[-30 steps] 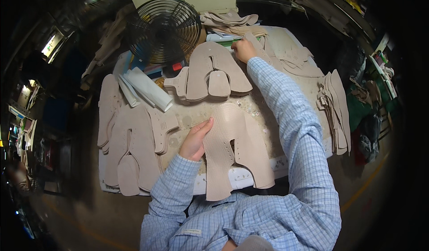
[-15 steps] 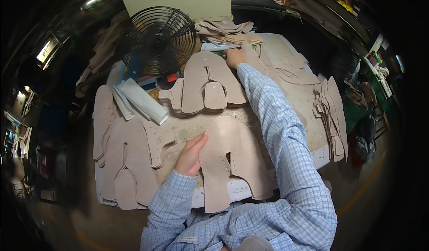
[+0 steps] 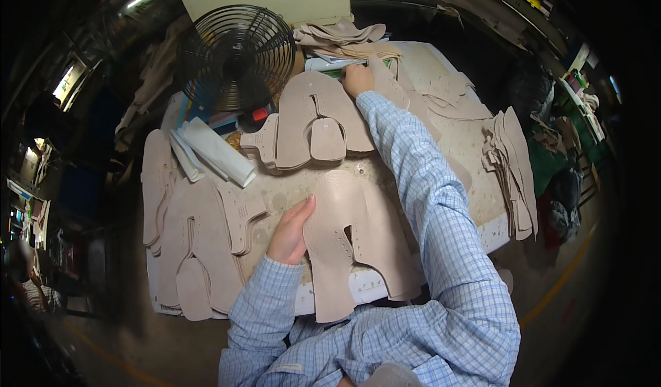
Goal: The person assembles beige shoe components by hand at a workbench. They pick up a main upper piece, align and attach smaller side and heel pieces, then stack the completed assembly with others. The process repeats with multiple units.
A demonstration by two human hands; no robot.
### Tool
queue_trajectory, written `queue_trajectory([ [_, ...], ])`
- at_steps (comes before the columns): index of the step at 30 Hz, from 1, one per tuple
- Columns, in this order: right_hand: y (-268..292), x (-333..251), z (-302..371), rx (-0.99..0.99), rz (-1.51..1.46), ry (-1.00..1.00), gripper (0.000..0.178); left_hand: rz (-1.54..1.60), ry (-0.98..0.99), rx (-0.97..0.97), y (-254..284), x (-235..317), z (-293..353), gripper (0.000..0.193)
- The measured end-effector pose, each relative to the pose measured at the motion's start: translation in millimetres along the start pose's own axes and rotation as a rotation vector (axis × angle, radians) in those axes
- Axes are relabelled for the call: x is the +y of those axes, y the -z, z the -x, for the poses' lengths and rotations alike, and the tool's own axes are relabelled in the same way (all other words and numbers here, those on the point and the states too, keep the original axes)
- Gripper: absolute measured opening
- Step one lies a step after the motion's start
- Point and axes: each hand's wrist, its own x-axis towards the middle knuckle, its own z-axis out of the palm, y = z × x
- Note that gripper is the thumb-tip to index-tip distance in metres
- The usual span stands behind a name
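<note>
My left hand [image 3: 290, 234] grips the left edge of a beige leather shoe-upper piece [image 3: 339, 204], thumb on top, fingers underneath. The piece has a slit with small punched holes, and its lower flaps hang over the table's near edge. Farther off, my right hand [image 3: 358, 80] is closed beside a green item under papers; its fingertips are hidden, so I cannot make out what it holds. Just left of that hand lies a stack of matching upper pieces [image 3: 295, 111], with a stack of rounded tongue-shaped pieces [image 3: 328, 139] on it.
More cut leather pieces [image 3: 169, 249] overhang the table's left side, and another bundle [image 3: 513, 173] stands along its right edge. A black fan [image 3: 237, 60] is at the back left, near rolled white sheets [image 3: 217, 154]. Folded leather [image 3: 341, 36] lies at the back.
The view has shifted slightly. My left hand keeps its hold on the upper piece, and my right hand stays closed at the same spot at the back.
</note>
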Motion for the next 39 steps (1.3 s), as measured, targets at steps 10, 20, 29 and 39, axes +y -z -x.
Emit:
queue_trajectory([
  [10,150.9,-21.8,47.6,-0.127,-0.686,0.297,0.014,0.006,-0.022,-0.066,-0.7,1.8,0.0,0.039],
  [20,254.1,-65.9,234.9,0.058,-0.613,0.643,0.021,-0.074,-0.095,-0.016,-7.3,3.7,8.7,0.035],
  [29,245.7,-63.0,240.8,0.042,-0.515,0.723,0.018,-0.094,-0.116,0.0,-7.1,1.1,7.8,0.031],
  [39,253.9,-67.5,239.7,-0.047,-0.424,0.788,0.017,-0.094,-0.111,-0.014,-9.5,2.2,12.0,0.032],
])
